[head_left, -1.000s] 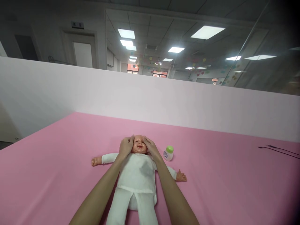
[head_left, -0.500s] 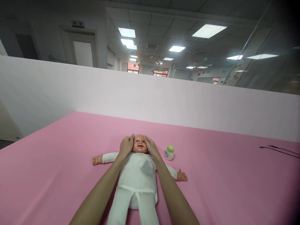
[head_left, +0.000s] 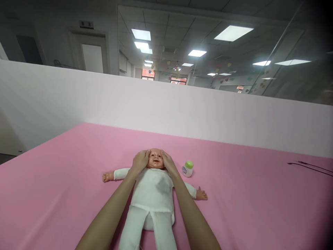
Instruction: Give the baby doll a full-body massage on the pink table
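A baby doll (head_left: 152,194) with a cloth body in white lies on its back, arms spread out and its head away from me. My left hand (head_left: 141,160) is pressed to the left side of the doll's head, the thumb at its temple and the fingers curled round the side. On the opposite side my right hand (head_left: 168,162) clasps the head in the same way. Both hands partly cover the head, and some fingertips are hidden. Close to my right hand stands a small clear jar (head_left: 187,169) with a green lid and a printed label.
The doll rests on a pink padded surface (head_left: 65,180). A low white wall (head_left: 182,111) runs along the back, with glass above it. Thin black cables (head_left: 309,166) lie at the far right.
My hands stay at the doll's head and shift only slightly; the left thumb tip now leans in closer to the forehead. Doll and jar stay in place.
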`<control>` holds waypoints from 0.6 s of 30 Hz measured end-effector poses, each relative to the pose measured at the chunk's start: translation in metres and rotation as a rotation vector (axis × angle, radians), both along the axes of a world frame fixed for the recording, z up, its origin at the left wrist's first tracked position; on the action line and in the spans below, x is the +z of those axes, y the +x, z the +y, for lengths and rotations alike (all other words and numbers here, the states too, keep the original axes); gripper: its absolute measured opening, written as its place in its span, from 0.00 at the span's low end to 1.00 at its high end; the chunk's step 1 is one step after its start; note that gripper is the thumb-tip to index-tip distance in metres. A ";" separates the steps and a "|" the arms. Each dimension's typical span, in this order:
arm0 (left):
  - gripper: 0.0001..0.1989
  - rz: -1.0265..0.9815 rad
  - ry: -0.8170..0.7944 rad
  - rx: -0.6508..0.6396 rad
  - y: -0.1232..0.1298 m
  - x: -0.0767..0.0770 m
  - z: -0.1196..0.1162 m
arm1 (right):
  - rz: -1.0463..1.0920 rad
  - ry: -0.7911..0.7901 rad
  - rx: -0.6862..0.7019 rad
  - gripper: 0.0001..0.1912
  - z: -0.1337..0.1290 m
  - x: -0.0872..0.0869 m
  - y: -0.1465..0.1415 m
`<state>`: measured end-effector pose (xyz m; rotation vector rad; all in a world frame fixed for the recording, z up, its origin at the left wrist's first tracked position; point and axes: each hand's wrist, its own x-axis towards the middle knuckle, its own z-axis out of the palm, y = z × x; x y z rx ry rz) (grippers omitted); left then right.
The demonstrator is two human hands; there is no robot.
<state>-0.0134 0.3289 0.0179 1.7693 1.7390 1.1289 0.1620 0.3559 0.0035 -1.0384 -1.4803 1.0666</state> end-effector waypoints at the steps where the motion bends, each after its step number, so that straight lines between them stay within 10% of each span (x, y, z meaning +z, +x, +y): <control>1: 0.24 0.021 0.032 -0.047 -0.003 0.005 -0.003 | -0.042 0.008 -0.015 0.26 0.000 0.003 0.002; 8: 0.25 0.089 0.041 -0.460 -0.024 0.033 -0.024 | -0.268 -0.001 0.213 0.41 -0.014 0.035 0.026; 12: 0.30 0.093 0.055 -0.444 -0.029 0.026 -0.018 | -0.283 0.023 0.373 0.55 -0.019 0.039 0.033; 18: 0.37 -0.123 -0.001 -0.589 -0.046 0.007 0.003 | -0.254 0.019 0.411 0.47 -0.015 0.033 0.045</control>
